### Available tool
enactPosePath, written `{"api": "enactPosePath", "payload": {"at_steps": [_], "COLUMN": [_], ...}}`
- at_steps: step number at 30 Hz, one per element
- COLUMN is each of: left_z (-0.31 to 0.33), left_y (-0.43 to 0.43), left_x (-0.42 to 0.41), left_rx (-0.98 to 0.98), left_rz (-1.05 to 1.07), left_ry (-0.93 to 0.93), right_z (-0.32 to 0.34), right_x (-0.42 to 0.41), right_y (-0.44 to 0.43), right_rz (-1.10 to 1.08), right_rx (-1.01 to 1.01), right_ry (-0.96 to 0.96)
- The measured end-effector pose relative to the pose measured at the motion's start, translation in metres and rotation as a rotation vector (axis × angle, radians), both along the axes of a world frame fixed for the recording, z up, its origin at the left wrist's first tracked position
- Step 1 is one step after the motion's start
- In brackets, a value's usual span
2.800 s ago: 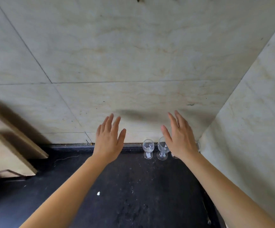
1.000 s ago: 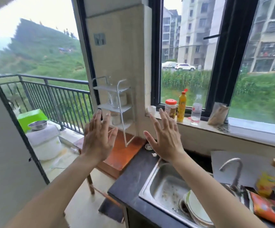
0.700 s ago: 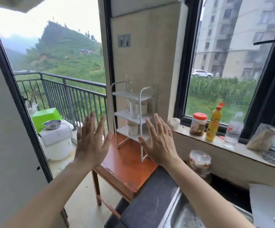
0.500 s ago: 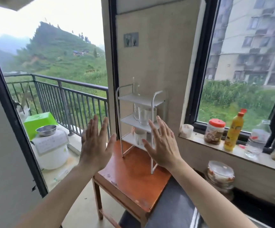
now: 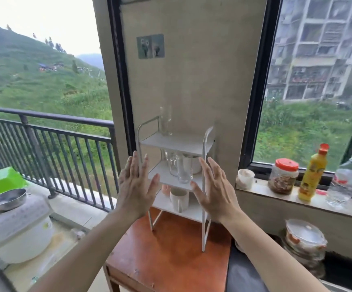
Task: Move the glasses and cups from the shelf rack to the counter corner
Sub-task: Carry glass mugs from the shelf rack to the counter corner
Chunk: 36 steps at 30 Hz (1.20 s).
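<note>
I hold my left grip (image 5: 136, 186) and right grip (image 5: 215, 190) spread flat, clasping nothing, before the white shelf rack (image 5: 177, 142) where clear glasses (image 5: 185, 171) stand.

The rack (image 5: 177, 142) is matt white metal. The glasses (image 5: 185, 171) are clear, shiny glass. The table (image 5: 171, 262) is smooth reddish wood, scuffed at its edge. The bowl (image 5: 6, 200) is polished metal.
</note>
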<state>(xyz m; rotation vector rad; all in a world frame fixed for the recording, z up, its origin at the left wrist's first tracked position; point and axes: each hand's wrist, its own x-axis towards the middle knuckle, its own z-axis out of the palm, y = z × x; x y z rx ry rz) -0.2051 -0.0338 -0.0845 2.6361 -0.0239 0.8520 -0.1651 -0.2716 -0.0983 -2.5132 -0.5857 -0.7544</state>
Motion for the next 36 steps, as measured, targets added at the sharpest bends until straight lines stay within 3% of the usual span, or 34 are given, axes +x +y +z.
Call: {"api": "enactPosePath", "payload": {"at_steps": [5,13,21,25,31,36], "left_z": [-0.004,-0.046,-0.094,-0.099,-0.093,-0.082], "left_y": [0.008,0.036,0.065,0.069,0.055,0.026], "left_x": [0.05,0.125,0.206,0.24,0.282,0.292], "left_rx": [0.013,-0.05,-0.042,0.016,-0.378,-0.634], "left_rz": [-0.005,-0.044,-0.283,-0.311,-0.336,-0.437], "left_ry": [0.04,0.233,0.443,0.485,0.381,0.246], "right_z": [-0.013,-0.055,-0.077,-0.084,-0.083,-0.084], "right_x": [0.043,0.104,0.149,0.158,0.154,0.142], "right_y": [0.015,0.061,0.105,0.115,0.12,0.109], "right_rz": [0.066,0.136,0.153,0.097,-0.069,-0.16], "right_rx": [0.066,0.185,0.249,0.247,0.201,0.376], "right_ry": [0.075,0.369,0.728,0.744,0.607,0.516]}}
